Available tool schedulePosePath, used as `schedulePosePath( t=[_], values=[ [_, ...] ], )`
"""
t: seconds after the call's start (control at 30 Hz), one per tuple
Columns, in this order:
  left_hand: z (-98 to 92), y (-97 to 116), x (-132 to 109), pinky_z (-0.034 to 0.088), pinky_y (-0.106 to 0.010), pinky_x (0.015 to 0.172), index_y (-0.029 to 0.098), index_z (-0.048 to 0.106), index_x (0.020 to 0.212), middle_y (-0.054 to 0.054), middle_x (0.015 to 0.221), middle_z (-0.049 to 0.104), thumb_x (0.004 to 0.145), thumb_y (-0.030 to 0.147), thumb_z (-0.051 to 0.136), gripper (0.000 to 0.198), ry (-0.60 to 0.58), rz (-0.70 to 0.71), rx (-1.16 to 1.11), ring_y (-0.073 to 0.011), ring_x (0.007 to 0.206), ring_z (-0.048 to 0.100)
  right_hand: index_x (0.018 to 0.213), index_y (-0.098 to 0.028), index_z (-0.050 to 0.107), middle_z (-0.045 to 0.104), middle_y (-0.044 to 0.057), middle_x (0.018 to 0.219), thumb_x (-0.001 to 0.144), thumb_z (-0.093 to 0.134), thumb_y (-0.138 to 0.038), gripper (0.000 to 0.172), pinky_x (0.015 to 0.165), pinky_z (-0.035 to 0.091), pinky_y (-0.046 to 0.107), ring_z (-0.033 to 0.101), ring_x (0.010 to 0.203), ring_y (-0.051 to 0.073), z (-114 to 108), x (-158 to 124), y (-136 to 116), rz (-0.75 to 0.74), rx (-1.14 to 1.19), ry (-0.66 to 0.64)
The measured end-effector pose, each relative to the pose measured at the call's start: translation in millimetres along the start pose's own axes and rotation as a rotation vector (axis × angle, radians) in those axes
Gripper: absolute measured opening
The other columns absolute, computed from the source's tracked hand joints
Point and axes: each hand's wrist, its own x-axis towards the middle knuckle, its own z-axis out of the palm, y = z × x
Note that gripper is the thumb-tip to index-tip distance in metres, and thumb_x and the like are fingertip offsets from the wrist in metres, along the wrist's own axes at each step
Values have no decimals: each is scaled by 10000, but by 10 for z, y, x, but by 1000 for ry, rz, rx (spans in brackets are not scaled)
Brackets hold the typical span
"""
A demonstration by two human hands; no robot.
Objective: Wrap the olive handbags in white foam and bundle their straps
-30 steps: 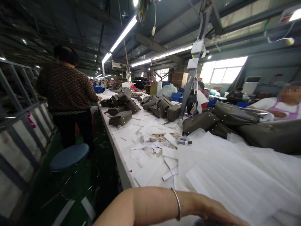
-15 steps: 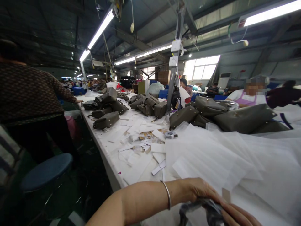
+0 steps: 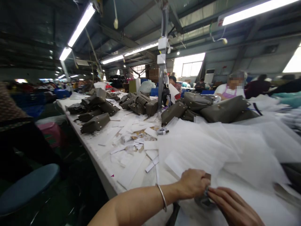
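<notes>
Fingers of left hand [image 3: 194, 183] curled, pinching small grey-brown piece [image 3: 205, 198] | right hand [image 3: 231, 205] fingers extended, touching it from right | lower centre frame, on white foam sheets [image 3: 207, 147]

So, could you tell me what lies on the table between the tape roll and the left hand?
In the head view, white paper strips lie between the tape roll and the left hand.

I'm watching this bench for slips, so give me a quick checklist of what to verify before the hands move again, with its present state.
1. Left hand on the small dark piece: ok, fingers closed on it.
2. Right hand touching it: ok.
3. What the piece is: cannot tell.
4. White sheets spread under the hands: ok.
5. Tape roll apart from the hands: ok.
6. Grey bags apart from the hands: ok.
</notes>
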Motion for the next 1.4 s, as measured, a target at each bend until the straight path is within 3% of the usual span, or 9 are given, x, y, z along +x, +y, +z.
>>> schedulePosePath(
  t=[0.1, 0.2, 0.3, 0.43, 0.57, 0.7, 1.0, 1.3, 1.4],
  values=[
    [51, -6, -26, 350, -294, 686, 191, 590, 707, -26, 708, 578, 812, 300, 489, 182, 10, 59, -33, -176, 699, 474, 982, -255, 710, 719, 29, 899, 949, 510, -212, 207, 775, 523, 280, 640, 840, 180, -59, 143, -186, 383, 237, -64],
    [78, -33, -7, 352, -280, 714, 188, 554, 674, -5, 694, 555, 823, 279, 483, 189, -16, 115, -115, -161, 708, 481, 827, -240, 700, 692, 33, 841, 877, 612, -276, 107, 763, 500, 321, 624, 826, 203, -42, 220, -264, 800, 414, -27],
    [84, -34, 10, 344, -259, 689, 181, 546, 659, 15, 677, 541, 794, 243, 509, 153, -46, 140, -201, -142, 703, 484, 720, -212, 638, 640, 10, 733, 768, 685, -334, 139, 674, 466, 315, 586, 709, 187, -23, 247, -255, 1199, 616, -21],
    [62, -29, -3, 315, -254, 628, 170, 528, 640, 30, 636, 489, 784, 271, 529, 176, -72, 126, -288, -124, 656, 442, 667, -197, 558, 591, -26, 678, 610, 773, -352, 271, 610, 415, 278, 533, 644, 151, -37, 268, -209, 1439, 925, 14],
    [15, -71, -46, 307, -249, 577, 160, 550, 681, 30, 629, 465, 833, 443, 522, 323, -178, 107, -388, -113, 615, 412, 778, -187, 598, 618, -31, 725, 541, 818, -304, 344, 657, 432, 269, 564, 701, 152, -53, 255, -203, 1527, 1117, 59],
    [-16, -107, -93, 353, -229, 573, 154, 573, 859, 17, 717, 547, 668, 437, 727, 374, -275, 82, -505, -112, 635, 482, 926, -187, 646, 670, -7, 819, 521, 840, -281, 459, 674, 452, 272, 604, 740, 164, -90, 255, -236, 1595, 1214, 97],
    [10, -81, -80, 324, -203, 536, 164, 511, 834, 32, 698, 526, 611, 321, 721, 345, -286, 17, -608, -85, 602, 461, 730, -165, 724, 682, 3, 690, 535, 842, -372, 308, 666, 453, 280, 583, 654, 151, -150, 308, -246, 1577, 1124, 23],
    [-23, -188, -66, 285, -226, 550, 131, 616, 872, 39, 651, 542, 645, 289, 669, 281, -389, -61, -504, -94, 593, 441, 765, -197, 760, 737, 39, 752, 702, 692, -411, 234, 718, 508, 334, 660, 740, 228, -112, 243, -252, 1324, 766, -67],
    [9, -189, -68, 275, -231, 556, 129, 621, 873, 46, 634, 532, 627, 274, 648, 287, -383, -94, -547, -89, 577, 427, 814, -228, 759, 747, 38, 812, 779, 648, -328, 153, 791, 520, 367, 676, 796, 230, -98, 174, -247, 1111, 625, -48]
  ],
)
